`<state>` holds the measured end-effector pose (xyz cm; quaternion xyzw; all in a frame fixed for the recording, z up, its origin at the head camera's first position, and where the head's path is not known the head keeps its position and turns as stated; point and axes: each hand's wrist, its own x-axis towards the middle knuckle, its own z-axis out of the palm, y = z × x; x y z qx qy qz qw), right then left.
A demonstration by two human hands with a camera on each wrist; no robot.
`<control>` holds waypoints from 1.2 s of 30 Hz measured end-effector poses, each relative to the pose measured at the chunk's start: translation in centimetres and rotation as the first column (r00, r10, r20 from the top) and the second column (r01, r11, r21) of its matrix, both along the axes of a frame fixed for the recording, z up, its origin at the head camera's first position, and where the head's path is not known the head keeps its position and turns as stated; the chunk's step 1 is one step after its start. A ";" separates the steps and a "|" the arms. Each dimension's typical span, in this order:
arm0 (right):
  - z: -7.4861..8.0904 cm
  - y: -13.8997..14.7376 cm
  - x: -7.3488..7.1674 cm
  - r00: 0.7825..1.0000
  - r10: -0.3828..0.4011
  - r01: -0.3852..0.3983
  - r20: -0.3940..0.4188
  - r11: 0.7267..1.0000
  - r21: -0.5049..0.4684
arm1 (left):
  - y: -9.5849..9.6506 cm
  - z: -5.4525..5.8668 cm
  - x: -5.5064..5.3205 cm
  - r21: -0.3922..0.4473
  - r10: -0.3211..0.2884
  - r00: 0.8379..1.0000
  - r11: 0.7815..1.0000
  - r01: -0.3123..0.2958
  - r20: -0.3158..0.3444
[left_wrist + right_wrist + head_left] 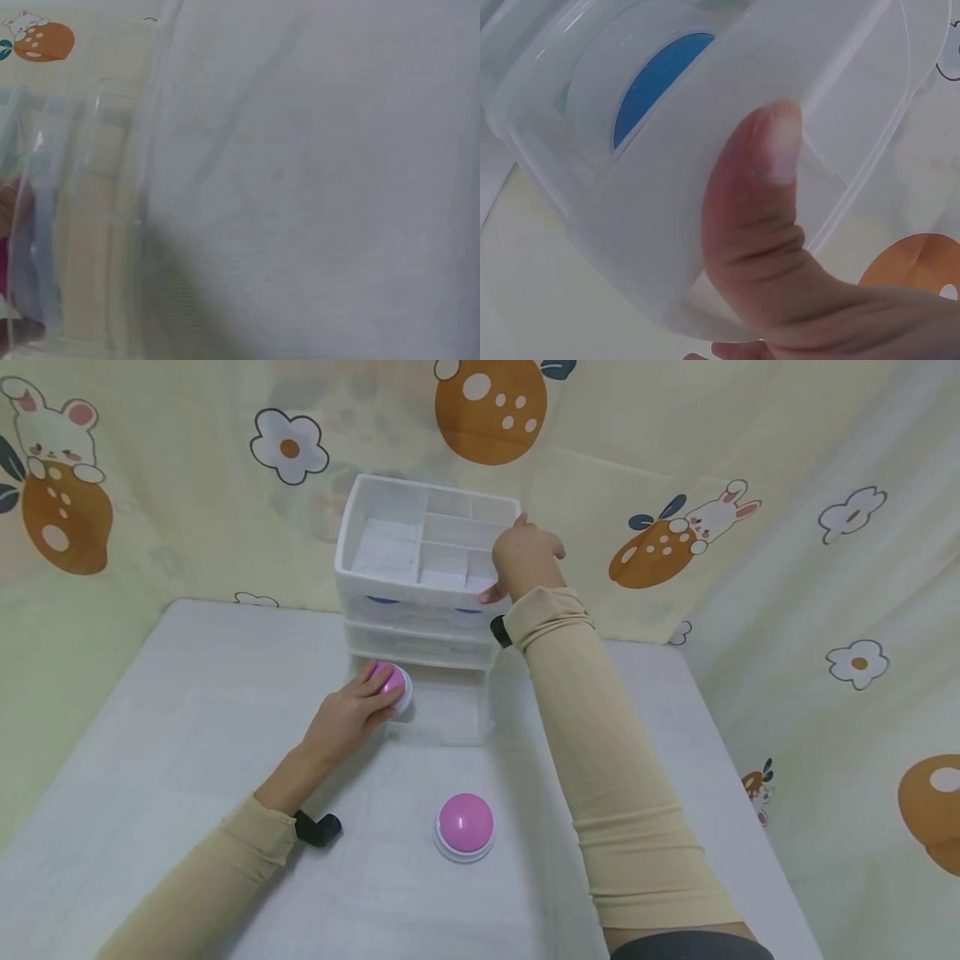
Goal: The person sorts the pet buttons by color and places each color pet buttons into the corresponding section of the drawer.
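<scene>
A white plastic drawer organizer (382, 547) stands at the back of the table with its clear bottom drawer (461, 706) pulled out. My left hand (341, 718) grips a pink dome-topped button on a white round base (392, 683) at the left part of that drawer. In the left wrist view, the fingertips (13, 206) show behind clear drawer plastic. My right hand (525, 556) holds the organizer's right side near the top, its thumb (761, 202) against the front in the right wrist view. A second pink dome button (466, 823) sits on the table in front.
The organizer's top has several open compartments. Blue round-edged things (660, 82) show inside the upper drawer. A white cloth covers the table (225, 693), and a patterned curtain (585, 460) hangs right behind the organizer.
</scene>
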<state>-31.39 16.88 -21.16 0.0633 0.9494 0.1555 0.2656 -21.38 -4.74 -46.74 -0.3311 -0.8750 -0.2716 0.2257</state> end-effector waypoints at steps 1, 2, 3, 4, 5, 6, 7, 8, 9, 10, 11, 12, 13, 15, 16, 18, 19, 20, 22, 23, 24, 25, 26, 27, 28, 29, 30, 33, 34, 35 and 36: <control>0.0 0.0 0.0 1.000 -0.011 0.011 0.003 1.000 -0.001 | 0.1 0.2 -0.1 -0.024 0.003 1.000 1.000 -0.003 0.018; 0.0 0.0 -0.1 1.000 -0.021 0.021 0.012 1.000 0.003 | 0.1 0.5 -0.2 -0.046 0.004 0.999 0.999 -0.002 0.036; 0.0 0.0 -0.1 0.999 -0.029 0.029 0.021 1.000 0.007 | 0.2 0.7 -0.3 -0.071 0.008 0.999 0.997 -0.004 0.053; 0.0 0.0 -0.1 0.999 -0.031 0.031 0.026 0.999 0.010 | 0.2 0.9 -0.3 -0.094 0.011 0.997 0.996 -0.004 0.073; 0.0 0.1 -0.1 0.999 -0.028 0.028 0.030 1.000 0.013 | 0.3 1.1 -0.4 -0.114 0.014 0.996 0.993 -0.004 0.092; 0.0 0.1 -0.1 0.999 -0.026 0.025 0.036 1.000 0.014 | 0.3 1.3 -0.4 -0.134 0.020 0.994 0.991 -0.005 0.111; 0.0 0.1 0.0 0.999 -0.022 0.022 0.039 1.000 0.013 | 0.3 1.4 -0.5 -0.153 0.026 0.992 0.988 -0.006 0.126; 0.0 0.1 0.0 0.999 -0.013 0.012 0.040 1.000 0.015 | 0.3 1.5 -0.5 -0.172 0.033 0.990 0.985 -0.009 0.140; 0.0 0.1 0.1 0.999 -0.004 0.004 0.038 1.000 0.013 | 0.4 1.6 -0.6 -0.190 0.043 0.988 0.982 -0.014 0.148; 0.0 0.1 0.1 0.999 0.002 -0.002 0.034 1.000 0.010 | 0.4 1.6 -0.6 -0.205 0.051 0.986 0.979 -0.018 0.156; 0.1 0.1 0.1 0.999 0.004 -0.004 0.031 1.000 0.007 | 0.5 1.6 -0.7 -0.218 0.059 0.985 0.976 -0.022 0.164; 0.1 0.0 0.2 1.000 0.008 -0.008 0.029 1.000 0.005 | 0.5 1.7 -0.8 -0.229 0.065 0.983 0.973 -0.025 0.169; 0.1 0.0 0.2 1.000 0.007 -0.008 0.027 1.000 0.004 | 0.5 1.7 -0.8 -0.235 0.070 0.982 0.972 -0.027 0.178; 0.1 0.0 0.2 1.000 0.007 -0.007 0.026 1.000 0.003 | 0.6 1.9 -0.9 -0.248 0.079 0.979 0.968 -0.030 0.190; 0.1 0.0 0.2 1.000 0.008 -0.008 0.023 1.000 0.001 | 0.7 2.0 -1.0 -0.254 0.080 0.977 0.967 -0.028 0.196; 0.1 0.1 0.1 1.000 0.010 -0.010 0.020 1.000 0.001 | 0.8 2.2 -1.1 -0.270 0.080 0.976 0.963 -0.023 0.203; 0.0 0.1 0.1 1.000 0.010 -0.010 0.020 1.000 0.001 | 0.9 2.3 -1.2 -0.277 0.079 0.975 0.961 -0.019 0.207; 0.0 0.2 0.1 1.000 0.012 -0.012 0.020 1.000 0.001 | 0.9 2.4 -1.2 -0.290 0.078 0.975 0.957 -0.015 0.207; 0.0 0.3 0.1 1.000 0.011 -0.011 0.017 1.000 -0.002 | 1.0 2.5 -1.4 -0.306 0.077 0.974 0.952 -0.008 0.213; 0.0 0.3 0.1 1.000 0.009 -0.009 0.017 1.000 -0.003 | 1.1 2.6 -1.5 -0.311 0.076 0.973 0.950 -0.005 0.218; 0.0 0.3 0.1 1.000 0.008 -0.008 0.015 1.000 -0.005 | 1.2 2.6 -1.6 -0.316 0.077 0.972 0.949 -0.003 0.224; 0.0 0.3 0.1 1.000 0.011 -0.011 0.012 1.000 -0.006 | 1.2 2.6 -1.7 -0.318 0.080 0.969 0.948 -0.001 0.233; 0.0 0.3 0.2 1.000 0.011 -0.011 0.009 1.000 -0.010 | 1.2 2.7 -1.7 -0.323 0.083 0.967 0.946 -0.001 0.241; 0.0 0.3 0.3 1.000 0.015 -0.015 0.004 1.000 -0.012 | 1.3 2.7 -1.8 -0.326 0.085 0.964 0.945 0.001 0.250; 0.0 0.3 0.3 1.000 0.019 -0.019 -0.001 1.000 -0.012 | 1.3 2.7 -1.9 -0.331 0.086 0.962 0.944 0.004 0.259; 0.0 0.3 0.4 1.000 0.023 -0.023 -0.005 1.000 -0.013 | 1.3 2.7 -1.9 -0.336 0.086 0.961 0.942 0.007 0.263; 0.0 0.3 0.4 1.000 0.026 -0.026 -0.008 1.000 -0.013 | 1.3 2.8 -1.9 -0.339 0.086 0.960 0.941 0.010 0.267; 0.0 0.5 0.5 0.999 0.036 -0.036 -0.010 0.999 -0.010 | 1.4 2.8 -2.0 -0.343 0.069 0.963 0.939 0.026 0.262; 0.0 0.5 0.4 0.999 0.037 -0.037 -0.008 0.999 -0.008 | 1.4 2.8 -2.0 -0.343 0.062 0.964 0.939 0.031 0.258; -0.1 0.5 0.4 0.999 0.038 -0.038 -0.006 0.999 -0.008 | 1.4 2.7 -2.1 -0.344 0.057 0.966 0.938 0.035 0.252; -0.1 0.6 0.4 0.999 0.040 -0.040 -0.005 0.999 -0.008 | 1.4 2.6 -2.1 -0.345 0.054 0.967 0.938 0.037 0.250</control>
